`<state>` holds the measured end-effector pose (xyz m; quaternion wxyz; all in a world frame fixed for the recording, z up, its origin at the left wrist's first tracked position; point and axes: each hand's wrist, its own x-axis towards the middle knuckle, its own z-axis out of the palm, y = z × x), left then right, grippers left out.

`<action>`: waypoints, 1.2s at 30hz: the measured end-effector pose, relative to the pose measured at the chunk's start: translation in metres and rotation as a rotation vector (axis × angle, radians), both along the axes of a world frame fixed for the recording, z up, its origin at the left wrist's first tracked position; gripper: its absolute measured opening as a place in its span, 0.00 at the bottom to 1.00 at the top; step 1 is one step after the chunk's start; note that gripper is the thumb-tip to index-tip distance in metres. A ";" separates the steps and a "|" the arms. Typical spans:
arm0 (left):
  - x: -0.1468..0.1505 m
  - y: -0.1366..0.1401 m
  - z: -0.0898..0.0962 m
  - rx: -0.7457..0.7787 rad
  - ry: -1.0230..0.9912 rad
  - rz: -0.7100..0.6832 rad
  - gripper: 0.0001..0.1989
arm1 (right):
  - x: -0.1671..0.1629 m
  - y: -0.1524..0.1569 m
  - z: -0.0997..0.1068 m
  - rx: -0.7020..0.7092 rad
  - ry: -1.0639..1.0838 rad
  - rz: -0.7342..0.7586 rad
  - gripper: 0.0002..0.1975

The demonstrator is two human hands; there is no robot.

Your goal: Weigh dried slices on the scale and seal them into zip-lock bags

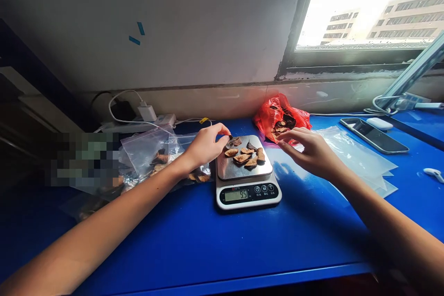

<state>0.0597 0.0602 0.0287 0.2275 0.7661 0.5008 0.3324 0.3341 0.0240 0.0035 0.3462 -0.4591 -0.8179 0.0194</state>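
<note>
A white digital scale point(249, 202) with a steel plate stands on the table, its display reading about 9.5. Several dried brown slices point(242, 158) lie spread over the plate. My left hand point(209, 144) is at the plate's back left corner, thumb and forefinger pinched on a small dark dried slice point(230, 138). My right hand point(308, 150) hovers right of the scale, in front of a red plastic bag point(271, 112) whose mouth shows more dried slices. Its thumb and forefinger are slightly apart, with nothing visible between them.
Filled clear zip bags point(163, 145) lie left of the scale, partly behind my left arm. Flat clear bags point(350, 152) lie at the right, beside a phone point(374, 135) and a white earbud case point(379, 123). A power strip point(163, 120) with cables runs along the wall.
</note>
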 end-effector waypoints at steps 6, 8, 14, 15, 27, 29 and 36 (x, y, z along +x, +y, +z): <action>-0.026 -0.013 0.007 -0.024 -0.087 -0.022 0.11 | -0.002 0.000 0.003 -0.008 0.059 0.008 0.09; -0.032 -0.023 0.009 -0.067 -0.096 -0.055 0.12 | -0.015 -0.002 0.009 -0.031 0.123 0.019 0.09; -0.008 -0.050 0.032 0.173 0.030 -0.146 0.11 | -0.066 -0.019 0.027 0.071 0.115 0.213 0.05; 0.000 -0.052 0.036 0.209 0.047 -0.192 0.11 | -0.069 -0.023 0.028 0.079 0.124 0.225 0.04; -0.010 -0.051 0.020 0.308 0.177 -0.231 0.11 | 0.007 0.025 0.002 0.051 -0.032 -0.150 0.08; -0.034 -0.051 0.012 0.276 0.153 -0.077 0.10 | 0.019 0.046 -0.007 0.033 0.078 -0.292 0.09; -0.068 -0.050 -0.002 0.284 0.143 0.043 0.10 | 0.050 0.067 0.005 -0.030 0.247 -0.432 0.13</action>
